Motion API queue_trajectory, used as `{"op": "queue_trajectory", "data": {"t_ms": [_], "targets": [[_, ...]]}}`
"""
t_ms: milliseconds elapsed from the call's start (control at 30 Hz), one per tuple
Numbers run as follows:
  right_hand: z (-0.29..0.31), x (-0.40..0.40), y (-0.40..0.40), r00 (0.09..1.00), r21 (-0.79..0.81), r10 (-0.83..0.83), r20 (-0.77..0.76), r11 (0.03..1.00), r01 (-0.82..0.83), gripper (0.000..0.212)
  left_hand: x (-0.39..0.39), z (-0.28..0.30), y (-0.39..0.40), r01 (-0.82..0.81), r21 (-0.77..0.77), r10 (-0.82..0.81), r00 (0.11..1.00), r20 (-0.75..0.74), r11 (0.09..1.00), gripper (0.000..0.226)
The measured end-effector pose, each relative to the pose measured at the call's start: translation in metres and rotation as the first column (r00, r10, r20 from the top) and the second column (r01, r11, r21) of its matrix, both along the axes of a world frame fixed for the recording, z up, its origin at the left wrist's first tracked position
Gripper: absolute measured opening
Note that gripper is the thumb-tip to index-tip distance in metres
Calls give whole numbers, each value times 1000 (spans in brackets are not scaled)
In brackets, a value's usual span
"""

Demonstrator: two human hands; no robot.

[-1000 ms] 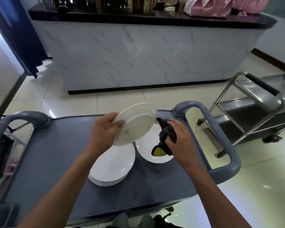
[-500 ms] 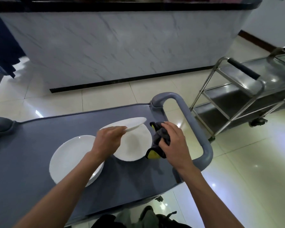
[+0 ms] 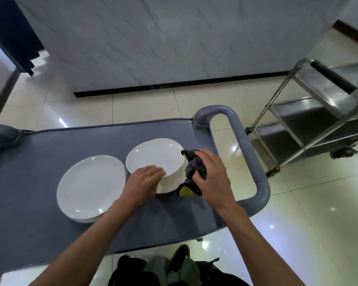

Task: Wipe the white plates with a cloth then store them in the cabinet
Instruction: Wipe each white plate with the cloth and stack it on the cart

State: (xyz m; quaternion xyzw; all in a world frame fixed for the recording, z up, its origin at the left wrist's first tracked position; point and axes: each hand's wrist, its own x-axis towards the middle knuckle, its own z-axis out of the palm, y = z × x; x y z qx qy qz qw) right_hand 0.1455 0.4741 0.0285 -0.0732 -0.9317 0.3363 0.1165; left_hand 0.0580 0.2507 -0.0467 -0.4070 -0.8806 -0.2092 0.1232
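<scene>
A white plate (image 3: 155, 156) lies on top of another plate at the right of the grey cart top (image 3: 29, 182). My left hand (image 3: 143, 182) rests on its near rim, fingers over the edge. A stack of white plates (image 3: 89, 182) sits to the left of it. My right hand (image 3: 209, 174) is closed on a dark grey cloth (image 3: 191, 172) with a yellow patch, right beside the right plate's edge.
The cart's grey loop handle (image 3: 244, 153) is just right of my right hand. A steel trolley (image 3: 318, 112) with a black-grip handle stands on the tiled floor to the right. A marble-faced counter front (image 3: 163, 42) rises beyond the cart.
My left hand has lowered the tilted plate down flat onto the plate on the right of the cart. My right hand kept the cloth beside it. The view has tilted further down.
</scene>
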Motion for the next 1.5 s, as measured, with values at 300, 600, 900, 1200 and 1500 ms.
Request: {"op": "queue_trajectory", "data": {"t_ms": [300,600,900,1200,1500], "targets": [[-13,-1,1,998,27,53,37,998,-54,49,16,-16,2,37,-214,-9,992,127,976,28],[-21,0,-1,995,17,75,62,997,-76,48,18,-17,6,1,-177,31,983,181,984,36],[-24,-1,-16,994,26,96,53,995,-97,48,24,-24,-2,-4,-150,31,983,178,989,24],[-15,-16,-51,991,31,134,2,991,-134,49,34,-8,-38,-192,57,176,960,217,980,26],[2,-47,-143,962,-24,273,-22,962,-273,53,28,11,-155,-606,273,511,787,346,748,27]]}}
